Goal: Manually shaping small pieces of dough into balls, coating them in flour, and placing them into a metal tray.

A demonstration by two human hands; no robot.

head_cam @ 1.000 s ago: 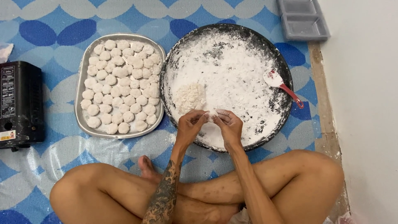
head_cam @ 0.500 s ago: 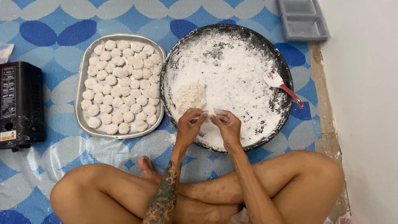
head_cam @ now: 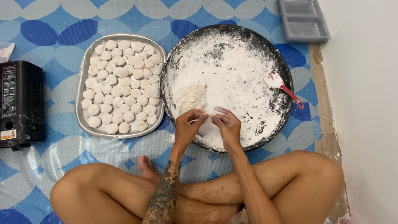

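Lighting: bright, even and diffuse, with no single source I can place. Shadows: soft and short, a faint one under my left hand (head_cam: 188,126) and right hand (head_cam: 226,124) and along the inner rim of the round black pan (head_cam: 282,66). Glare: mild sheen on the clear plastic sheet (head_cam: 103,149) over the floor mat, and dull highlights on the rim of the metal tray (head_cam: 81,83). Exposure: the flour (head_cam: 232,70) and the white wall (head_cam: 365,103) run near white, with little texture left. Focus: sharp across the frame; my fingers show no motion blur. Distortion: slight wide-angle bowing toward the edges.
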